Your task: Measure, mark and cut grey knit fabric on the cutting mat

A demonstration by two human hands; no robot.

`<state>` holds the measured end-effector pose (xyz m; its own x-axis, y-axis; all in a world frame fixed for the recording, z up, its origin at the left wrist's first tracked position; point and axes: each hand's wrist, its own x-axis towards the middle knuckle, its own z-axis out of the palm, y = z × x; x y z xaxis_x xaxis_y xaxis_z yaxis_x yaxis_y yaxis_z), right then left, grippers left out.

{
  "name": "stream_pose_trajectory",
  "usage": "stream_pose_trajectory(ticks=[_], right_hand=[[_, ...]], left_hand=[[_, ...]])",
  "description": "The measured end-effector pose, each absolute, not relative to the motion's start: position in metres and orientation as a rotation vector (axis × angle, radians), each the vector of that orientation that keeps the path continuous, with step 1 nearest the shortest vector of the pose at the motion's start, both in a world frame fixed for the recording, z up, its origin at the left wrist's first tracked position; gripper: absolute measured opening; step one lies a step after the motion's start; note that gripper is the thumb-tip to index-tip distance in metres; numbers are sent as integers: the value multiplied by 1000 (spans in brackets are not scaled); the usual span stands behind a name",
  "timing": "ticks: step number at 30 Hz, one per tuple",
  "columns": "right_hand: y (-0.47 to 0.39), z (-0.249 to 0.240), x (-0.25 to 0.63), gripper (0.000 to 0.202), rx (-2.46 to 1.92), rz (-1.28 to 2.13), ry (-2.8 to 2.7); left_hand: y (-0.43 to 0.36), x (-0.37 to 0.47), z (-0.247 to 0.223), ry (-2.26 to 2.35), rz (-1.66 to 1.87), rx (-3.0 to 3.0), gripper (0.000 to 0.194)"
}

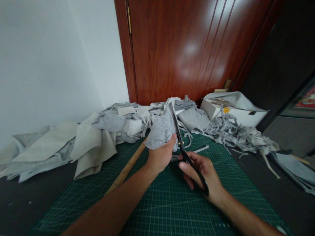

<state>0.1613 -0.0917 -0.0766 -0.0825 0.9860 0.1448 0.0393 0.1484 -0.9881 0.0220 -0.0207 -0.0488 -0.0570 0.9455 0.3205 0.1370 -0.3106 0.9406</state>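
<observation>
My left hand (161, 156) grips a piece of grey knit fabric (161, 129), raised above the green cutting mat (169, 203). In my right hand (200, 170) is a pair of black-handled scissors (188, 159), its long blades pointing up and away along the right edge of the fabric. Whether the blades are apart or closed on the cloth, I cannot tell. A narrow fabric strip (201, 148) lies on the mat just beyond my right hand. Partly under the left forearm runs a wooden ruler (128, 167).
Pale fabric pieces (91, 144) spread along the left, and more grey scraps (194, 118) are heaped at the back. Tangled cloth strips (238, 131) lie at the right in front of a white box (236, 109). A brown wooden door (177, 49) stands behind.
</observation>
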Motion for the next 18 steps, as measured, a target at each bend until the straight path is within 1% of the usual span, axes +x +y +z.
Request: stream_pose_trajectory(ticks=[5,12,18], right_hand=[[-92,-75,159,56,-1098,1139,-1376],[-93,-73,157,57,-1123,1122,-1375],[-91,-76,158,56,-1081,1137,-1332]], left_hand=[[-21,20,-49,1174,1420,1464,21],[-20,21,-51,1077,1596,1477,15],[-21,22,-54,1079,1610,1536,16]])
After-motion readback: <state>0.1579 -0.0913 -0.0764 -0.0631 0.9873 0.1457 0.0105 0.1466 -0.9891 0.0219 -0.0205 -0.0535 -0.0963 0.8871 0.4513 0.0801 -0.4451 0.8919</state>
